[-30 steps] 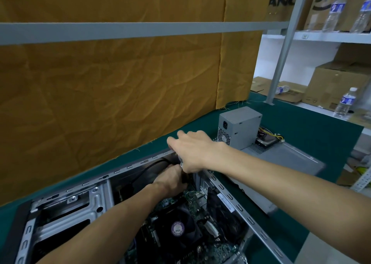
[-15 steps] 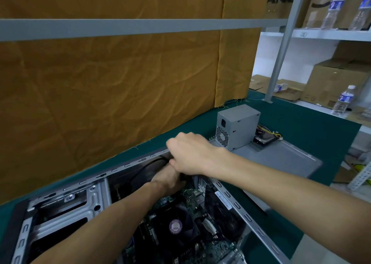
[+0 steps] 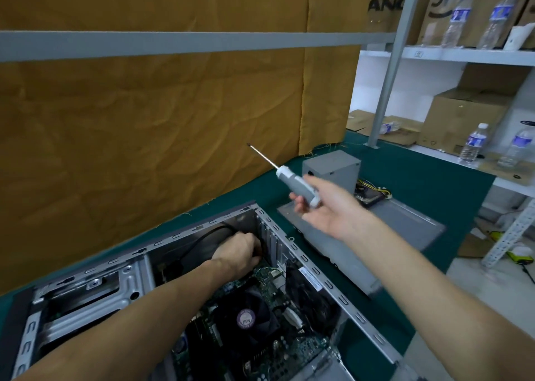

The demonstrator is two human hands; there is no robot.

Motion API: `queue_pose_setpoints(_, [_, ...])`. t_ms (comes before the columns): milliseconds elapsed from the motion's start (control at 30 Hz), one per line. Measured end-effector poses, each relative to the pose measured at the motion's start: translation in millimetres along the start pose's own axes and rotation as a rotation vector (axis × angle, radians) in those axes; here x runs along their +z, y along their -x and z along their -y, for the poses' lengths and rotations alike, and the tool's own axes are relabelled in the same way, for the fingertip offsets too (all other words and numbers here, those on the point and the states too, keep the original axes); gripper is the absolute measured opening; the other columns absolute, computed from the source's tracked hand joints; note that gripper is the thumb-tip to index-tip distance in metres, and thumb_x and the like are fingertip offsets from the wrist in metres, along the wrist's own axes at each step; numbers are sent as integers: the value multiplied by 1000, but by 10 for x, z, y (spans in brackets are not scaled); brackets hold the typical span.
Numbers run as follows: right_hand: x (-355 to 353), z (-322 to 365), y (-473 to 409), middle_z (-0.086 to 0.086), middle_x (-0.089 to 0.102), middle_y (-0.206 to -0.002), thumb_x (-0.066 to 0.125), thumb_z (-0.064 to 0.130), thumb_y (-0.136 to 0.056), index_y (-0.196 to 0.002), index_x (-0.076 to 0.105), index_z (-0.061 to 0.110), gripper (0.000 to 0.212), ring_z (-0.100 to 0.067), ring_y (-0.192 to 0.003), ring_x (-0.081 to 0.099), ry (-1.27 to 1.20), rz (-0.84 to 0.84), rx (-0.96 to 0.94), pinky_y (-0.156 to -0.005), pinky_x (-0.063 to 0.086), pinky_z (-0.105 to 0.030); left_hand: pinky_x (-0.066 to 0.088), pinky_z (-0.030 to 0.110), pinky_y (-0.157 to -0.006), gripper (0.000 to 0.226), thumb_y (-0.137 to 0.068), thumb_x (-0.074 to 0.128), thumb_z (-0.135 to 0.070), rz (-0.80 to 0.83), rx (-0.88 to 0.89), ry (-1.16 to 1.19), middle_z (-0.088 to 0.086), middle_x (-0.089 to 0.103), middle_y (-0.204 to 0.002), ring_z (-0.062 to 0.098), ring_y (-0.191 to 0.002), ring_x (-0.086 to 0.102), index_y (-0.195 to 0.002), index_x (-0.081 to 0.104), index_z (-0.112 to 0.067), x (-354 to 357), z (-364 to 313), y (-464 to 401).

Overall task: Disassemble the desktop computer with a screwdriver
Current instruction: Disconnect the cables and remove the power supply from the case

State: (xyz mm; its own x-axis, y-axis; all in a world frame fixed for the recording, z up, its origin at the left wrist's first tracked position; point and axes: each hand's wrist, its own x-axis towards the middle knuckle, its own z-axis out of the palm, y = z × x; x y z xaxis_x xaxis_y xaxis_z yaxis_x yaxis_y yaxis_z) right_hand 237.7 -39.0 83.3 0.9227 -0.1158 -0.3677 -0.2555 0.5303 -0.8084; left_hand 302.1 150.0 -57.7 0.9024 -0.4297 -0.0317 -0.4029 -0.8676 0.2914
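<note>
Your right hand [image 3: 324, 207] is raised above the bench, palm turned up, its fingers curled round the grey and white handle of the one slim screwdriver [image 3: 292, 182]; the thin metal shaft points up and to the left, towards the mustard-yellow cloth backdrop [image 3: 150, 126]. The tool touches nothing but your hand.

Your left hand [image 3: 238, 252] is down inside the open grey metal desktop computer case [image 3: 292, 246], at its far end, fingers clenched around a black rounded part there; what exactly it grips is hidden by the hand itself. The case lies on its side on the dark green cloth-covered bench [image 3: 405, 172], open side up, directly below you. Inside it you can see one black cooling fan with a round purple sticker [image 3: 249, 318] sitting on the green circuit board, and one silver drive cage [image 3: 84, 296] at the left.

To the right of the case lies one flat grey side panel [image 3: 405, 224]. At its far end stands one grey boxy power supply [image 3: 331, 165], with one dark drive and coloured wires [image 3: 373, 194] just beside it.

On the white shelving [image 3: 463, 55] at the right stand several brown cardboard boxes and at least four clear plastic water bottles: two on the upper shelf, two on the lower.
</note>
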Motion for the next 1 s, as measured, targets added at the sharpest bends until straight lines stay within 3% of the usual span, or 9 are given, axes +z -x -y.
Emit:
queue_pose_setpoints(67, [53, -172, -40, -20, 58, -92, 64, 14, -99, -117, 60, -4, 26, -17, -68, 53, -88, 29, 73, -60, 50, -28, 54, 31, -73, 11, -88, 66, -20, -7, 11, -14, 2, 74, -94, 25, -86, 70, -95, 74, -21, 5, 0, -1])
queue_pose_setpoints(300, [348, -429, -227, -13, 57, -81, 63, 17, -101, -106, 58, 0, 19, -15, -55, 54, 161, -104, -82, -51, 48, -27, 49, 31, -68, 8, -90, 65, -23, -13, 49, -72, 5, 72, -95, 30, -87, 69, -96, 69, -22, 34, 19, -11])
queue_pose_setpoints(500, [504, -534, -311, -6, 58, -70, 57, 31, -100, -88, 54, 10, 24, -16, -58, 52, 369, -247, -197, -54, 42, -29, 55, 39, -72, 17, -96, 60, -29, -44, 123, -231, 10, 72, -100, 34, -89, 69, -106, 66, -18, 71, 22, -21])
queue_pose_setpoints(600, [518, -632, -295, -3, 60, -75, 55, 36, -101, -95, 59, 12, 25, -18, -64, 55, 371, -264, -288, -57, 39, -30, 50, 37, -68, 17, -97, 58, -29, -63, 152, -273, 10, 71, -101, 34, -89, 68, -107, 65, -17, 102, 27, -13])
queue_pose_setpoints(767, [427, -674, -226, -4, 61, -83, 53, 33, -103, -102, 61, 13, 21, -20, -75, 56, 386, -235, -359, -69, 43, -36, 52, 30, -74, 15, -90, 67, -26, -38, 74, -75, -3, 75, -97, 24, -87, 70, -103, 74, -27, 61, 46, -31])
queue_pose_setpoints(1000, [440, -675, -196, -4, 61, -82, 54, 30, -102, -96, 61, 14, 19, -21, -75, 56, 390, -228, -374, -70, 44, -37, 53, 40, -77, 18, -98, 59, -29, -67, 123, -325, 10, 71, -105, 34, -96, 68, -107, 67, -15, 84, -39, -3])
